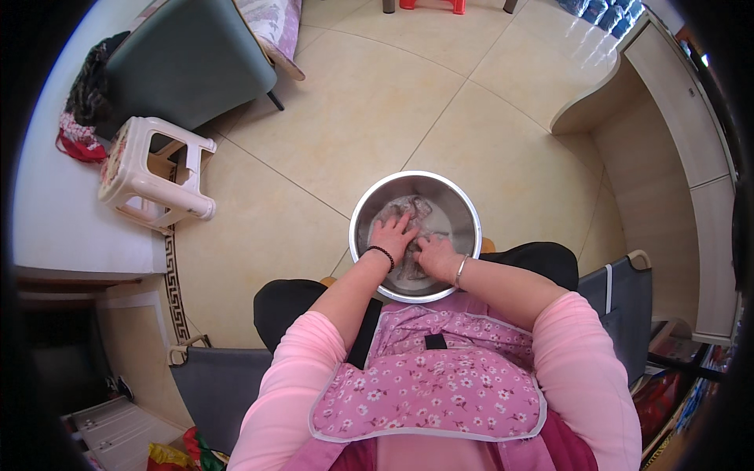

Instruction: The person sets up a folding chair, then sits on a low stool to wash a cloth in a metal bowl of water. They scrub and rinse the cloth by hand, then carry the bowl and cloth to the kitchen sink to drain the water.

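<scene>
A round stainless steel pot stands before me, between my knees. Cloudy whitish water lies in its bottom, around a wet, crumpled, brownish-pink piece of what looks like thin fabric. My left hand, with a dark bead bracelet at the wrist, rests on this material with fingers spread. To its right, my right hand reaches into the pot with fingers bent down against the material. A silvery bangle circles that wrist. Whether the right fingers grip anything is hidden.
A white plastic stool lies on its side at left, near a grey-green upholstered chair. A pale wooden cabinet stands at right. Tiled floor surrounds the pot. A red plastic stool shows at the top.
</scene>
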Available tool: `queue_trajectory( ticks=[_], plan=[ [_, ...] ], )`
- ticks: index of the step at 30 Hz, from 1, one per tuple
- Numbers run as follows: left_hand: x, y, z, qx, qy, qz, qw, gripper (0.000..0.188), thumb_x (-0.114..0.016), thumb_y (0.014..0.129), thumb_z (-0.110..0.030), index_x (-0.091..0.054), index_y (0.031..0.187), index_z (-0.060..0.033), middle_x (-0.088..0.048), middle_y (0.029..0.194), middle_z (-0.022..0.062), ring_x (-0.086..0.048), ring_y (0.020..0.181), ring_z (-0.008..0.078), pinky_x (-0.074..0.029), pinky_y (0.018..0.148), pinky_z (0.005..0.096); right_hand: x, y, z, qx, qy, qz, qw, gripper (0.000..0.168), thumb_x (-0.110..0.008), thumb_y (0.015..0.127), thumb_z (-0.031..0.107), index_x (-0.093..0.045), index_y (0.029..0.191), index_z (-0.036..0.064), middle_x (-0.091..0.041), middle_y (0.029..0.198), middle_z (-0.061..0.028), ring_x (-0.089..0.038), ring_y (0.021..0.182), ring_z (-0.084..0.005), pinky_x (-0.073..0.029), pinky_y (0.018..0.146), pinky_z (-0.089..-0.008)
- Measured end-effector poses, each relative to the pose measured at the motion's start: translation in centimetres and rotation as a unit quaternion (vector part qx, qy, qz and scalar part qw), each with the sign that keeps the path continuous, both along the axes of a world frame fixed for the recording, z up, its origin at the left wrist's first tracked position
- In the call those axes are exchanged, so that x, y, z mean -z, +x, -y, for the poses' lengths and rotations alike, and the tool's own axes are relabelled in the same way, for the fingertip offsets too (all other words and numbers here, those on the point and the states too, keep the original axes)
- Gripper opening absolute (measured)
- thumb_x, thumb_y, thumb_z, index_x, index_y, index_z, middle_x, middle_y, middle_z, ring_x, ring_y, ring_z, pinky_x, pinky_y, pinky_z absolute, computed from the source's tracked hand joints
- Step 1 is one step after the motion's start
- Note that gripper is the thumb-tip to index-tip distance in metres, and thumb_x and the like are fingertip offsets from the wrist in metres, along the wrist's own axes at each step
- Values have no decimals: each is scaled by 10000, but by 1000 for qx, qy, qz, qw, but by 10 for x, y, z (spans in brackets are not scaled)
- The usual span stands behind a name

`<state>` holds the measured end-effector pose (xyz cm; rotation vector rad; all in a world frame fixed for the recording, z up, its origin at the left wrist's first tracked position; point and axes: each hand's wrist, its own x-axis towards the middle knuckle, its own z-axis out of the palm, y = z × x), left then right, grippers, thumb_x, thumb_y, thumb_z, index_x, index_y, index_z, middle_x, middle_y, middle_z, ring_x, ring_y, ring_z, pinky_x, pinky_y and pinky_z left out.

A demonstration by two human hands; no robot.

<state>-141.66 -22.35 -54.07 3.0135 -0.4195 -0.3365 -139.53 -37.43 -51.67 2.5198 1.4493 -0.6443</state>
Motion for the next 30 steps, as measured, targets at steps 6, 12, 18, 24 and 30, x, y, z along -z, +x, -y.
queue_trajectory(
  ticks=[6,12,18,24,30],
  plan=[
    [-13,6,0,-138,38,-207,968,247,-518,732,-171,-627,948,-116,-601,993,95,-558,939,245,-398,831,377,-1,41,2,196,31,-30,980,187,-443,767,72,-563,887,-5,-583,854,-184,-605,766,-311,-487,657,-394],
    [-27,-14,22,-9,39,-256,966,289,-522,701,-216,-623,962,-141,-571,1047,108,-496,1043,254,-364,874,423,8,59,-6,253,178,20,951,199,-485,751,68,-499,942,14,-517,962,-209,-567,826,-362,-481,693,-423],
    [-36,-25,33,-39,-28,-222,974,263,-545,691,-189,-626,933,-129,-535,1050,118,-495,1014,264,-400,828,392,29,44,-2,305,115,-65,943,280,-479,747,46,-481,1027,52,-461,1016,-258,-541,853,-413,-475,723,-435],
    [-7,-35,36,9,-313,-178,933,203,-536,679,-134,-608,848,-48,-527,1007,132,-513,946,283,-414,828,349,38,72,-15,243,322,-133,905,224,-467,726,20,-557,927,54,-473,1116,-138,-511,967,-321,-421,835,-405],
    [-21,-36,46,-28,-368,-155,916,217,-545,685,-170,-613,864,-68,-580,931,131,-540,893,304,-438,777,367,30,62,-11,257,183,-71,946,347,-567,686,68,-539,1031,94,-421,1217,-118,-438,1078,-307,-408,849,-393]
  ],
)
